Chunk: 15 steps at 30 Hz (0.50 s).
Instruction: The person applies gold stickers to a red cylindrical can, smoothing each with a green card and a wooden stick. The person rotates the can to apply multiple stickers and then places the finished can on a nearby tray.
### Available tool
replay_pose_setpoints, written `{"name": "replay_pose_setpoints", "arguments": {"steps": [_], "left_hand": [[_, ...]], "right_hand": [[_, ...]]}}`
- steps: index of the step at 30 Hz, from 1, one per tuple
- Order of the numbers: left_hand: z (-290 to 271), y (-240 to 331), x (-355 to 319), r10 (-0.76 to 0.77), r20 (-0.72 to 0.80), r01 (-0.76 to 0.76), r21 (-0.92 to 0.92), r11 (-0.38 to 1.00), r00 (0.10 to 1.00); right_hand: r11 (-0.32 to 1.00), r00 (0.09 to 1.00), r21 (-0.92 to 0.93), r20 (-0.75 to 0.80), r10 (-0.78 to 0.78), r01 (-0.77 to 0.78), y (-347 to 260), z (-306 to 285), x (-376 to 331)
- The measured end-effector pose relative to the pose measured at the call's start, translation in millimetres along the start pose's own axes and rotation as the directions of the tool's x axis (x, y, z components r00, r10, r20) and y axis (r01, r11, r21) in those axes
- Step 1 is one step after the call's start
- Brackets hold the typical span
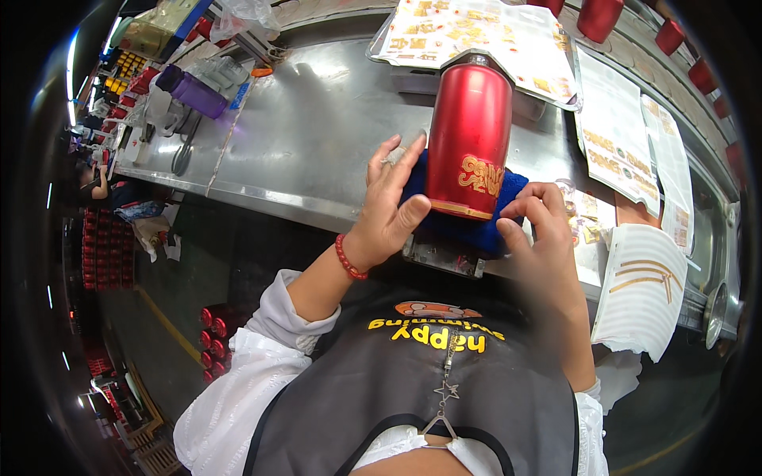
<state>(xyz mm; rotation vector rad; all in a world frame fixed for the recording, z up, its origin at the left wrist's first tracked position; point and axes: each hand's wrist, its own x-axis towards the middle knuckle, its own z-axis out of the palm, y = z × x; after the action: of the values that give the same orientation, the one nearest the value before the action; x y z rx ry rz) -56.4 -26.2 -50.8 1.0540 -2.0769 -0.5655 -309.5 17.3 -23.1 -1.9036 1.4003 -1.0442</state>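
A shiny red metal canister lies lengthwise in front of me on a blue cloth. Gold ornamental lettering is on its near part, and a gold band rings the near end. On its left, my left hand is open, fingers spread and thumb stretched toward the canister's near end. My right hand hovers by the right edge of the cloth with fingers curled; thumb and forefinger are slightly apart, and nothing shows between them. Whether either hand touches the canister or cloth, I cannot tell.
Beyond the canister, a tray bears a white sheet with gold and red stickers. Printed sheets and a white pad with gold strips lie at right. A purple bottle is at left on the metal table. Red canisters stand below.
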Motion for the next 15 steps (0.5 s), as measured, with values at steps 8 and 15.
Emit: {"name": "replay_pose_setpoints", "arguments": {"steps": [8,15], "left_hand": [[9.5,15.9,9.4,-0.132,-0.048,0.123,-0.157,0.980,0.990],[11.4,23.6,11.9,-0.112,-0.046,0.113,0.020,0.993,0.993]], "right_hand": [[0.983,0.985,-0.127,-0.097,-0.144,0.131,3.2,11.4,-5.5],[0.983,0.989,-0.145,-0.078,-0.127,0.115,2.2,14.8,-4.1]]}}
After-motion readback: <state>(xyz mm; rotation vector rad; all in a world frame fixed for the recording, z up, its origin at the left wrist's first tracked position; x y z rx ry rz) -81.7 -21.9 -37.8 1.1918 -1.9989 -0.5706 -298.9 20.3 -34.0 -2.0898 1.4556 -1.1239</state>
